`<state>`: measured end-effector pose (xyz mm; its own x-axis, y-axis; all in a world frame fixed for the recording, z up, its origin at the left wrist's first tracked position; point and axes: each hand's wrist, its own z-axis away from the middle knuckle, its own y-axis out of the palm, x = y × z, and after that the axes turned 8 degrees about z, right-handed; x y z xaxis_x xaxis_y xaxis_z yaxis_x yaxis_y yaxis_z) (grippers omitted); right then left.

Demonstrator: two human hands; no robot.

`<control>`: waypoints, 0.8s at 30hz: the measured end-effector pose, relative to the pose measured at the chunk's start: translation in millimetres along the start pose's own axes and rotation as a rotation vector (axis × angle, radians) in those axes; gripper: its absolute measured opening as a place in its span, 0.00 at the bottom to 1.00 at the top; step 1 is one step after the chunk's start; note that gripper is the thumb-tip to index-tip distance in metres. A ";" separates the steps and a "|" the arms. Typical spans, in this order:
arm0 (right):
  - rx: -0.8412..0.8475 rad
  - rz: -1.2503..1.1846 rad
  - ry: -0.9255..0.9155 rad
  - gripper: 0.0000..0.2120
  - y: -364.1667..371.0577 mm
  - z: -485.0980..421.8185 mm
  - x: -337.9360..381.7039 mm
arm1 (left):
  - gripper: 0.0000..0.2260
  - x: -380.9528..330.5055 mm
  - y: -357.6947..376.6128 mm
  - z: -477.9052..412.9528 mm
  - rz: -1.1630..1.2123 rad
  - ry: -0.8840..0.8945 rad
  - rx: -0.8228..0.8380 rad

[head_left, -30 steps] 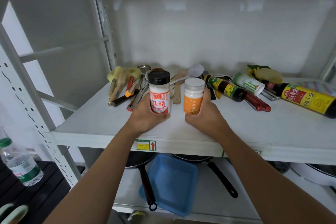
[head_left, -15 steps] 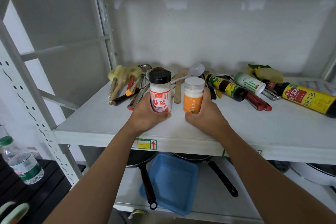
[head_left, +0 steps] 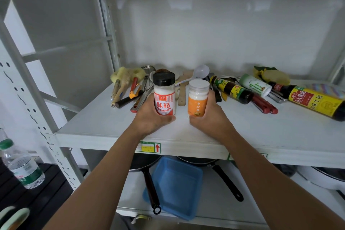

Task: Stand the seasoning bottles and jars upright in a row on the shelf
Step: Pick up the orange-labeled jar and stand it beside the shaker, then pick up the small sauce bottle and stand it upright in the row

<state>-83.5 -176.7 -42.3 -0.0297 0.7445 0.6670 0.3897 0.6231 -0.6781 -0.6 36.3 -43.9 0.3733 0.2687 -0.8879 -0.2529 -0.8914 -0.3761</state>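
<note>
two jars are gripped at this moment, one in each hand, both upright near the front edge of the shelf (head_left: pixel 242 136). the black-capped jar (head_left: pixel 164 95) is wrapped low by the left hand (head_left: pixel 151 115), fingers curled behind the label and the thumb closed under its base; the orange-labelled jar (head_left: pixel 197 98) is clasped the same way by the right hand (head_left: pixel 211 117), fingers round its far side. whether the bases are resting on the shelf or held just clear of it cannot be told, since they are hidden by the thumbs. a narrow gap is kept between the two jars. beyond the fingertips, three bottles are seen lying flat: a small dark sauce bottle (head_left: pixel 231 89), a white bottle with green print (head_left: pixel 255 85) and, well to the right of the right hand, a large soy sauce bottle (head_left: pixel 315 101). the jars are judged light, rigid and smooth-walled, so a low, wrapping hold on the body is thought secure. the big bottle is judged heavier and perhaps glass; it would best be taken round the middle, not the neck.
</note>
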 end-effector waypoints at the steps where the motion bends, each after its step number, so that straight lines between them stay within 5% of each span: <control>1: 0.001 -0.003 0.000 0.49 0.0 -0.1 -0.1 | 0.35 0.2 0.0 0.0 0.006 -0.002 0.000; 7: 0.025 0.004 0.004 0.48 -4.2 3.3 3.0 | 0.44 -7.7 -1.0 2.8 0.060 0.021 0.028; 13: 0.183 0.075 -0.033 0.42 -34.1 14.4 3.0 | 0.43 -12.4 -3.7 8.3 0.091 0.038 0.006; 17: 0.108 0.370 0.024 0.39 -67.3 -5.2 -17.3 | 0.43 -6.7 -5.1 6.4 0.102 0.054 0.010; 21: -0.012 0.558 0.052 0.21 -103.3 -50.3 -44.3 | 0.42 -2.2 -5.1 4.3 0.132 0.066 0.007; 24: -0.018 0.674 0.081 0.25 -118.3 -72.2 -55.9 | 0.41 -3.0 -3.6 5.5 0.125 0.070 -0.008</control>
<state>-61.5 -309.3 23.0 0.2942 0.9480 0.1213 0.3136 0.0242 -0.9492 -5.7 40.7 -41.4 0.4011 0.1294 -0.9068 -0.2943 -0.9193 -0.2614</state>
